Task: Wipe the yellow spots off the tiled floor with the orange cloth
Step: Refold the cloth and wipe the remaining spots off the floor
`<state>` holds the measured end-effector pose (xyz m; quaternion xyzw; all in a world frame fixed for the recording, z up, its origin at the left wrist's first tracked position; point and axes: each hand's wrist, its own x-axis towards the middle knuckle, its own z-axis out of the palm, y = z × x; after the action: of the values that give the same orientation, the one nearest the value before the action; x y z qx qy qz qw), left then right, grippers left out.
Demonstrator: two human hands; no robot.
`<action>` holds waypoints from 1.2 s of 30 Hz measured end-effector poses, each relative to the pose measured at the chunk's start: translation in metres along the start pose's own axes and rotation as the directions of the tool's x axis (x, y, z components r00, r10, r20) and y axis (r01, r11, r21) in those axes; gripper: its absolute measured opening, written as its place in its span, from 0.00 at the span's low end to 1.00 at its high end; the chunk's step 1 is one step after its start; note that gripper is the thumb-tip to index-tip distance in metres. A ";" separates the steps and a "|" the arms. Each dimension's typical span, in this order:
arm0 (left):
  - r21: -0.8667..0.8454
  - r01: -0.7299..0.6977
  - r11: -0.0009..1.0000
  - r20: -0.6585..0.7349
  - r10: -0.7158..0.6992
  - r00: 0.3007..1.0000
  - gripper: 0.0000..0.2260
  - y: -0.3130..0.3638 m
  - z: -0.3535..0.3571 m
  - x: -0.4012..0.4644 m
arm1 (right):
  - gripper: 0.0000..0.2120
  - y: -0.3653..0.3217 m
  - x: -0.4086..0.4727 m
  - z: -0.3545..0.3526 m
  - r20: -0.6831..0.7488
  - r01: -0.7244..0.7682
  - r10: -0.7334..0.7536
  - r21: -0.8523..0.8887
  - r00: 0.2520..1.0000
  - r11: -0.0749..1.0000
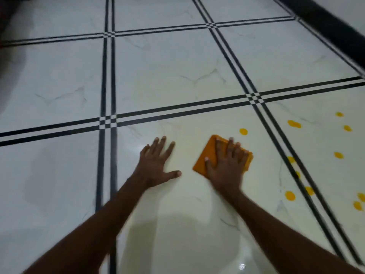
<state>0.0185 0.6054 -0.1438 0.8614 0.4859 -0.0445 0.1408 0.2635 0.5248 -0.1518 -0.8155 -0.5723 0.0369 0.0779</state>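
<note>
My right hand (227, 161) lies flat on a folded orange cloth (205, 157), pressing it onto the white tiled floor (167, 80). My left hand (156, 163) rests palm down on the bare tile just left of the cloth, fingers spread, holding nothing. One yellow spot (243, 131) sits just beyond the cloth's far right corner. Several more yellow spots lie to the right, one (289, 195) near the black tile lines, another (294, 124) on the neighbouring tile. The hand hides much of the cloth.
Double black lines (110, 76) cross the floor in a grid. A dark skirting band (324, 26) runs along the wall at the upper right. A bright light reflection (242, 266) shines on the tile near the bottom edge.
</note>
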 end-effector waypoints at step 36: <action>0.313 -0.179 0.933 0.289 0.086 0.953 0.45 0.125 -0.055 0.039 | 0.40 0.151 -0.009 -0.032 0.207 0.124 -0.111 -0.049 0.972 0.991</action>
<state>0.1420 0.5924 -0.0741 0.8896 0.3876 -0.2340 0.0597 0.4054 0.4629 -0.1457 -0.7741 -0.6254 0.0978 -0.0042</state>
